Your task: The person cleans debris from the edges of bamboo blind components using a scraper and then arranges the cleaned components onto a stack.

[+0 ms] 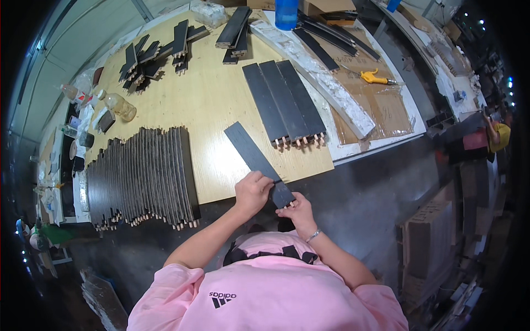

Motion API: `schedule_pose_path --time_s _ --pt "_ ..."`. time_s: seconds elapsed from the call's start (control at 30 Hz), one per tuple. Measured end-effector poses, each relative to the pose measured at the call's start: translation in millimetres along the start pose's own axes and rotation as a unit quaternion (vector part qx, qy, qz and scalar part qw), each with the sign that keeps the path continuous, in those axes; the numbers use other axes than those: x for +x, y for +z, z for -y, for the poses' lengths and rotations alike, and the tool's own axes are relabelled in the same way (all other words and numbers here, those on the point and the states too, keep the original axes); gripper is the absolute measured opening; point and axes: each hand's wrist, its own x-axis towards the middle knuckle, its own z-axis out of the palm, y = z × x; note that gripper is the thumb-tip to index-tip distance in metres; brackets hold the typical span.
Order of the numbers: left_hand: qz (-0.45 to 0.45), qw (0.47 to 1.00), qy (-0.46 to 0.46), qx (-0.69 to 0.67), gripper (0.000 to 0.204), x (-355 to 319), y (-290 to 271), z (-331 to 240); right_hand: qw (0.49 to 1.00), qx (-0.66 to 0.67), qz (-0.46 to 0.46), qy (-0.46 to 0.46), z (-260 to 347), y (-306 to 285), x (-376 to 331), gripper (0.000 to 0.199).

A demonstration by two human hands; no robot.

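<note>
A dark wooden board [247, 148] with light dowels at its near end lies slantwise, its far part over the table and its near end out past the front edge. My right hand [300, 215] grips that near end, fingers around the dowel side. My left hand [254, 193] is closed, its fingertips pressed on the board's upper face; a small dark thing seems pinched there, too hidden to name. To the right, three similar boards [282, 102] lie side by side, dowels toward me. A long row of boards stands on edge [144, 174] to the left, dowels also facing me.
The pale wooden table [215, 94] carries loose piles of dark pieces [138, 63] at the back. A yellow air gun [374, 77] rests on cardboard at right, beside a white foam strip [326, 88]. Plastic bottles [118, 106] stand at left. A person [491, 138] is far right.
</note>
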Motion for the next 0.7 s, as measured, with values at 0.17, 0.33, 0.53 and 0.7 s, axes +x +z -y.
schedule_pose_path --time_s 0.17,0.33,0.53,0.7 --pt "-0.111 0.984 -0.103 0.094 0.006 53.6 -11.3 65.4 0.999 0.038 -0.013 0.032 11.0 10.2 -5.4 0.043" --pt "-0.029 0.998 0.023 0.047 0.005 -7.5 15.0 5.5 0.994 0.104 -0.038 0.024 2.5 9.6 -10.5 0.045" --pt "-0.003 0.995 0.088 -0.038 0.005 -5.3 22.8 -14.9 0.989 0.13 -0.067 -0.02 -15.7 10.9 -16.1 0.058" --pt "-0.06 0.998 0.008 0.029 0.003 24.6 4.7 16.5 0.983 0.147 -0.104 -0.016 -6.9 13.3 -27.9 0.068"
